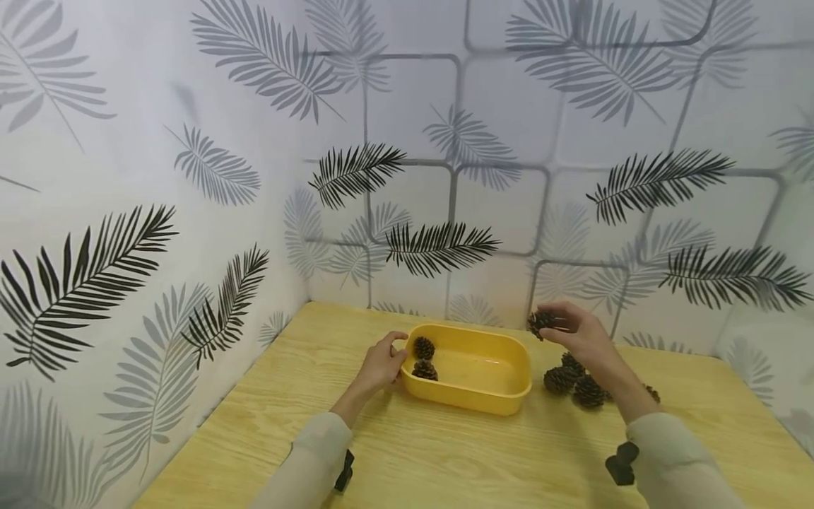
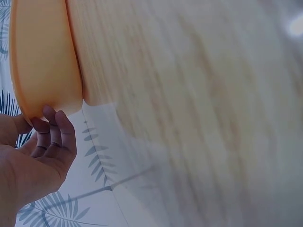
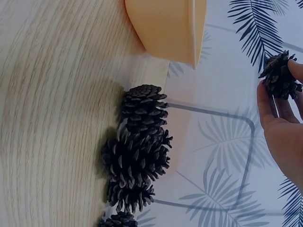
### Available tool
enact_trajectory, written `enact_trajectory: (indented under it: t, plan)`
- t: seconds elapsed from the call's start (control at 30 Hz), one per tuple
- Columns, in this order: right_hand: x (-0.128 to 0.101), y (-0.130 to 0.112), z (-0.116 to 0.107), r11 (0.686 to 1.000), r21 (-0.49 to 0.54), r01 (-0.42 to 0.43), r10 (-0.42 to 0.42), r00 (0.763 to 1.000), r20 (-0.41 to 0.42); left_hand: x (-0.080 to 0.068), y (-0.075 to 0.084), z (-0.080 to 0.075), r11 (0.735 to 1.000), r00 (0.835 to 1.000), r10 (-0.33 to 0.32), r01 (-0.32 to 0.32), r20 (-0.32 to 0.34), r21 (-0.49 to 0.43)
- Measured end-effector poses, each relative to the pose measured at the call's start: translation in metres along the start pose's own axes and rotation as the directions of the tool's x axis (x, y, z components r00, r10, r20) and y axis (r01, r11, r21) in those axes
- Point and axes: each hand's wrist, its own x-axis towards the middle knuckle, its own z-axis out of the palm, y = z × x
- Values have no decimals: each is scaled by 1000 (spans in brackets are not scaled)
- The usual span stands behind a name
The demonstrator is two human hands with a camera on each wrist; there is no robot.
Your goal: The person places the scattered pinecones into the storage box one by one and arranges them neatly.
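A yellow oval tub [image 1: 492, 396] stands on the wooden table, with two pine cones [image 1: 424, 358] lying in its left end. My left hand [image 1: 384, 362] grips the tub's left rim [image 2: 33, 111], thumb over the edge. My right hand [image 1: 575, 331] is raised above the table to the right of the tub and pinches one pine cone [image 1: 540, 323] in its fingertips [image 3: 296, 71]; the held cone [image 3: 279, 75] shows in the right wrist view. Several loose pine cones [image 1: 575, 385] lie on the table under that hand, and the same pile [image 3: 137, 146] lies beside the tub [image 3: 165, 28].
The light wooden table [image 1: 445, 452] sits in a corner between walls with a leaf pattern [image 1: 439, 247]. Bare tabletop lies in front of the tub and to its left.
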Motion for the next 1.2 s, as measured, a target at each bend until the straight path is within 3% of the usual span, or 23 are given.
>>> enact_trajectory:
  t: [0.6,1.2]
  plan:
    - [24,0,35,995,91,29,-28,1000,-14,0,0,-3,1000,1000,-2,2,-4,-7]
    - [36,-3,60,996,91,22,-26,998,50,-1,-4,-1,1000,1000,-12,12,5,-20]
